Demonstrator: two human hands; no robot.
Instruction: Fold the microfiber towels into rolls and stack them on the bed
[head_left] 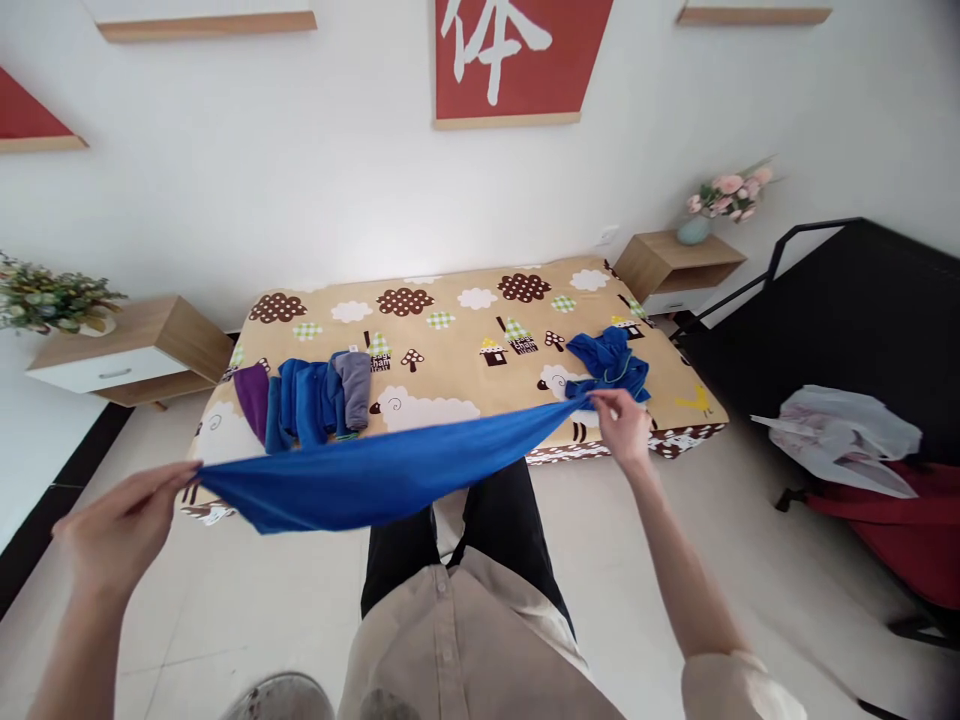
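Observation:
A blue cloth [382, 475] is stretched in the air between my two hands, in front of the bed's near edge. My left hand [124, 520] pinches its left corner. At the other end, my right hand [622, 420] pinches the right corner between thumb and fingers. Behind the cloth, a row of folded blue cloths [306, 395] lies on the left of the patterned bed cover [457, 330], with a purple cloth [253, 395] and a grey cloth [354, 388] at its ends. Beyond my right hand sits a crumpled pile of blue cloths [611, 360].
Wooden nightstands stand left [176, 335] and right [652, 265] of the bed, each with a flower vase. At right is a black folded frame [847, 310], with a white plastic bag [840, 435] on a red item [900, 530]. A round stool top [281, 697] is near my feet.

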